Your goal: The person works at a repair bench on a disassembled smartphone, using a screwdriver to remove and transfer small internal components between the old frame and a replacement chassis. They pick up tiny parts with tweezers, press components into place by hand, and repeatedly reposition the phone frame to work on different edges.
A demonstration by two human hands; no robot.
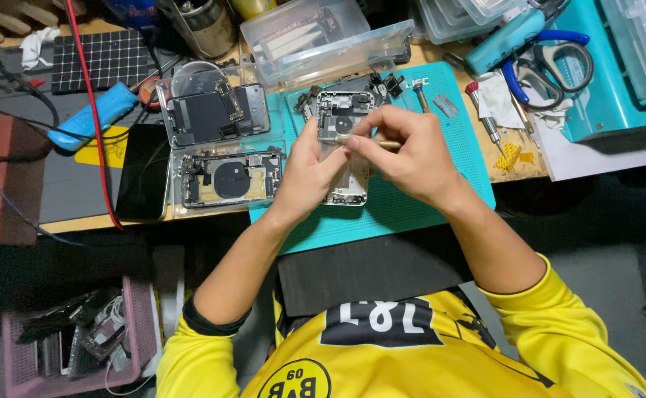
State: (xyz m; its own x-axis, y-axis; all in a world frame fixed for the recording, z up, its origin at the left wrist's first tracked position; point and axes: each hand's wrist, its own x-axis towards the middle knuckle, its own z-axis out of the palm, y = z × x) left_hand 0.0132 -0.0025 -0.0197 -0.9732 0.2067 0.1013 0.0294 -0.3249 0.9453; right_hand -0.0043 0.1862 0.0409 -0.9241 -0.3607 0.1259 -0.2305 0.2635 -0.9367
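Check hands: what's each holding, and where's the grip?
Left hand grips the opened phone body by its left long edge. Right hand pinches a thin brass-coloured tool near its tip end, over the phone's upper half.

Seen from above, a person's left hand (307, 173) steadies an opened phone chassis (345, 140) on a teal work mat (426, 199), while the right hand (408, 151) holds a thin metal tool (382, 144) against it. Two more opened phone bodies (220, 147) lie just left, and a pink basket (72, 339) of parts sits below.
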